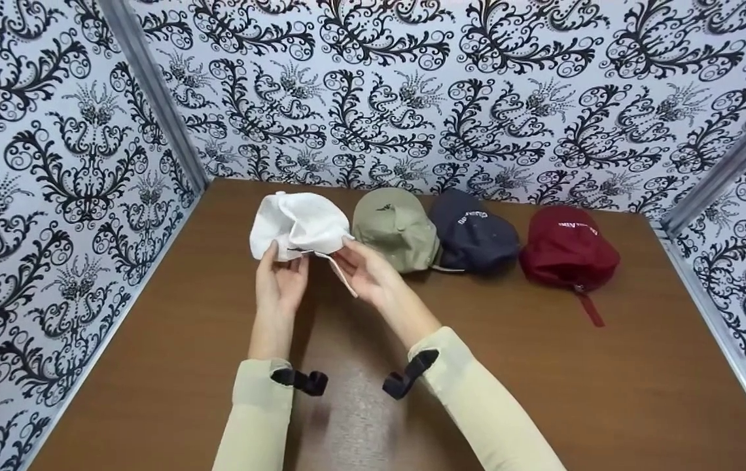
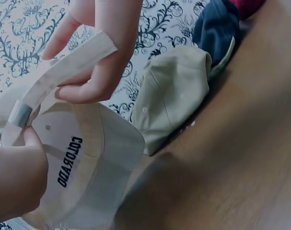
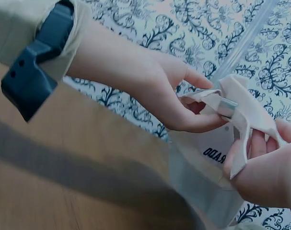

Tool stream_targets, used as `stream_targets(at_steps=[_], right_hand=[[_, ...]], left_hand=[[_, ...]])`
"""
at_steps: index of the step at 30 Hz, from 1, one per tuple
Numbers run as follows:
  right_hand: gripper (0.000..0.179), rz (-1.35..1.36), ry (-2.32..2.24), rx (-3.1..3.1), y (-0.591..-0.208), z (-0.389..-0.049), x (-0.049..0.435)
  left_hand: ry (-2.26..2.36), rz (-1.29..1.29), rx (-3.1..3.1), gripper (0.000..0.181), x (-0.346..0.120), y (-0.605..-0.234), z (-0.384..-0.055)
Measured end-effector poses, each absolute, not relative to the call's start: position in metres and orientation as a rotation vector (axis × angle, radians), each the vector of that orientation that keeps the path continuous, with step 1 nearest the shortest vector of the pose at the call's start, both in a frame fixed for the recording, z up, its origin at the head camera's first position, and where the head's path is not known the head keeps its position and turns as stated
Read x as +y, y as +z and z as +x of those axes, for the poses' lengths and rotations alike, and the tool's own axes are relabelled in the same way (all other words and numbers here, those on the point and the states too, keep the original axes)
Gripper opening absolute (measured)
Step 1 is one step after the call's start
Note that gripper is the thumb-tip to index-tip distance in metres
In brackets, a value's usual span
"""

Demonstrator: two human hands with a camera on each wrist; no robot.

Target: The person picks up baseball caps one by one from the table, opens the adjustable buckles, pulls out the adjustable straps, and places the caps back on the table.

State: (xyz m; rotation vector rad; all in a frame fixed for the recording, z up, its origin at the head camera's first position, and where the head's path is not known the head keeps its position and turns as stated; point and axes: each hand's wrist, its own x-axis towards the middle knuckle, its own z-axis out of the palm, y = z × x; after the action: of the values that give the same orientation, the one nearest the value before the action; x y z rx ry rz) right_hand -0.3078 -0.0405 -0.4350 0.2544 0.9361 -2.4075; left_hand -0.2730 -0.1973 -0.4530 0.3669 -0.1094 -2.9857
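Note:
A white baseball cap (image 1: 314, 222) is held up over the back left of the table by both hands. My left hand (image 1: 279, 284) pinches its back edge close to the metal buckle (image 2: 20, 114), thumb on the near side. With thumb and fingers, my right hand (image 1: 373, 275) grips the cap's edge to the right of the strap. The strap's loose end (image 2: 83, 60) sticks out past the buckle, in front of the right hand. Inside the cap, reversed dark stitching (image 2: 70, 162) shows in the left wrist view.
Right of the white cap, an olive cap (image 1: 392, 226), a navy cap (image 1: 474, 235) and a dark red cap (image 1: 569, 252) sit in a row along the back of the brown table (image 1: 543, 386). Black-and-white patterned walls (image 1: 399, 98) stand behind and at both sides.

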Motion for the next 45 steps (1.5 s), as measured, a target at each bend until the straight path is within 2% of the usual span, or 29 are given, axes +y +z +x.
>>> stream_targets(at_steps=[9,19,24,26,33,45], right_hand=[[0.013,0.143,-2.471,0.544,-0.414,-0.291,-0.027],[0.011,0.004,-2.508,0.450,-0.399,-0.264,0.003],[0.037,-0.045,-2.531,0.441,-0.397,-0.254,0.022],[0.041,-0.059,-2.552,0.440,-0.397,-0.252,0.030],[0.015,-0.100,-2.592,0.477,-0.401,-0.251,0.058],[0.018,-0.166,-2.662,0.486,-0.416,-0.253,0.098]], left_hand=[[-2.977,0.127,-0.056,0.018,-0.181,-0.423,-0.264],[-3.019,0.022,-0.101,0.023,-0.153,-0.398,-0.245],[-3.065,0.014,-0.104,0.028,-0.133,-0.389,-0.239],[-3.090,-0.006,-0.143,0.029,-0.125,-0.388,-0.239],[-3.168,-0.012,-0.191,0.030,-0.100,-0.390,-0.243],[-3.188,0.128,-0.007,0.020,-0.060,-0.400,-0.251]])
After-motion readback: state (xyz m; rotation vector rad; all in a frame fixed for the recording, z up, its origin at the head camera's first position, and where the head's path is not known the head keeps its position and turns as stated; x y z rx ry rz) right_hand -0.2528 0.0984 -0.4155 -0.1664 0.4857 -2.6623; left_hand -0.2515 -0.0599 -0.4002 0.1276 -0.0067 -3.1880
